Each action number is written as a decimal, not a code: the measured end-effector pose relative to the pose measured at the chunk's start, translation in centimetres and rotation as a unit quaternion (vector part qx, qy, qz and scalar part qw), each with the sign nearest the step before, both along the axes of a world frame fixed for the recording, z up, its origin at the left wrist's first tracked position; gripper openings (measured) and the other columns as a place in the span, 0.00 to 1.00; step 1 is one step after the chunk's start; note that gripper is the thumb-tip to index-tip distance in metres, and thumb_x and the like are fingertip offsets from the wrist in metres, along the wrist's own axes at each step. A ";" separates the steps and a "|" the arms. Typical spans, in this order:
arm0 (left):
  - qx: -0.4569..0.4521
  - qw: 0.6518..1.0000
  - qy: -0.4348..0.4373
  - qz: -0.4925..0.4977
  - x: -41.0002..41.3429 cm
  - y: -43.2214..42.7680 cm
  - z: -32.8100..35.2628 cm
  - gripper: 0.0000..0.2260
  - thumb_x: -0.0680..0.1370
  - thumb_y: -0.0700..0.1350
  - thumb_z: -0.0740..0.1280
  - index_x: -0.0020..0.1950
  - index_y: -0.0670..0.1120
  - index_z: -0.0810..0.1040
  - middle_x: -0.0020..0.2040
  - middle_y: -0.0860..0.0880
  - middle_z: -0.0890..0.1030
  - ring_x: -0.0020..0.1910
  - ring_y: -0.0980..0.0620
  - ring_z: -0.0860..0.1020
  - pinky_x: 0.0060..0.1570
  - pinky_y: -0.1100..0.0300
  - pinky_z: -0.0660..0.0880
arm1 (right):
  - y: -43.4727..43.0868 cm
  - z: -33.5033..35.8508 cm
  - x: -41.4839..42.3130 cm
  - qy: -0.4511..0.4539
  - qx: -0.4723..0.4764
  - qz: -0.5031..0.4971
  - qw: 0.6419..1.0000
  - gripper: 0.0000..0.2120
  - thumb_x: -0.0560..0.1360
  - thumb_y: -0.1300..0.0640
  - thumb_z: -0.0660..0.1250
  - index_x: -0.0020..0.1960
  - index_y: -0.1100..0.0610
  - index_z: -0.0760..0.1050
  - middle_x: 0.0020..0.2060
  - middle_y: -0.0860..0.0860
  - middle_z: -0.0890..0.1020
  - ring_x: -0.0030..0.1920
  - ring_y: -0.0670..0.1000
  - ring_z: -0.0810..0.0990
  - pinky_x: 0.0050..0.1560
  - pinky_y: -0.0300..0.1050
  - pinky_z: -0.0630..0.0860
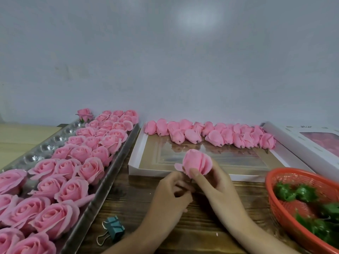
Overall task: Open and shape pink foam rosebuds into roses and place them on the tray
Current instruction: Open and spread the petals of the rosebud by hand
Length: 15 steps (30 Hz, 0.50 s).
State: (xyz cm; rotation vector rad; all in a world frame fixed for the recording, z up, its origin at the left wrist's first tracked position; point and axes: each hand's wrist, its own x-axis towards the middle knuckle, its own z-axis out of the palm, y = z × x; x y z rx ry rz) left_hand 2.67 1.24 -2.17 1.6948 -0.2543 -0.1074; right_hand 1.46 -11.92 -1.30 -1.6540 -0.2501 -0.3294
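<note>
While 2 hands hold 1 rosebud

While the right hand (214,182) wraps thumb and fingers round a pink foam rosebud (198,160), the left hand (172,193) pinches its stem end with curled fingers, above the wooden desk (132,202). Opened pink foam roses (73,162) sit in rows on the long silvery tray (113,162) at left. Closed pink buds (220,134) line the white shallow box (134,162) behind; a red mesh basket (275,198) holds green leaves (293,193).
</note>
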 end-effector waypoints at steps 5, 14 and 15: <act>0.008 1.000 -0.003 0.013 0.9 -1.0 0.5 0.12 0.69 0.34 0.68 0.48 0.48 0.80 0.40 0.50 0.82 0.36 0.55 0.81 0.28 0.63 0.76 | -0.1 -0.5 0.6 0.004 0.048 0.021 0.999 0.17 0.71 0.54 0.68 0.60 0.54 0.78 0.52 0.47 0.86 0.54 0.43 0.83 0.50 0.29 0.74; -0.016 0.999 -0.040 0.005 1.3 -0.8 -0.4 0.13 0.69 0.37 0.72 0.51 0.49 0.79 0.42 0.49 0.85 0.41 0.53 0.83 0.37 0.58 0.79 | -0.2 -0.3 0.7 -0.014 0.017 0.039 0.999 0.15 0.72 0.57 0.68 0.58 0.58 0.81 0.54 0.53 0.82 0.56 0.47 0.81 0.54 0.33 0.74; -0.022 0.999 -0.047 0.004 1.3 -0.8 -0.5 0.14 0.68 0.38 0.72 0.52 0.49 0.79 0.43 0.49 0.85 0.42 0.53 0.83 0.39 0.59 0.79 | -0.3 -0.3 0.6 -0.017 0.008 0.040 0.999 0.15 0.72 0.57 0.68 0.58 0.57 0.81 0.55 0.52 0.82 0.57 0.47 0.80 0.55 0.33 0.74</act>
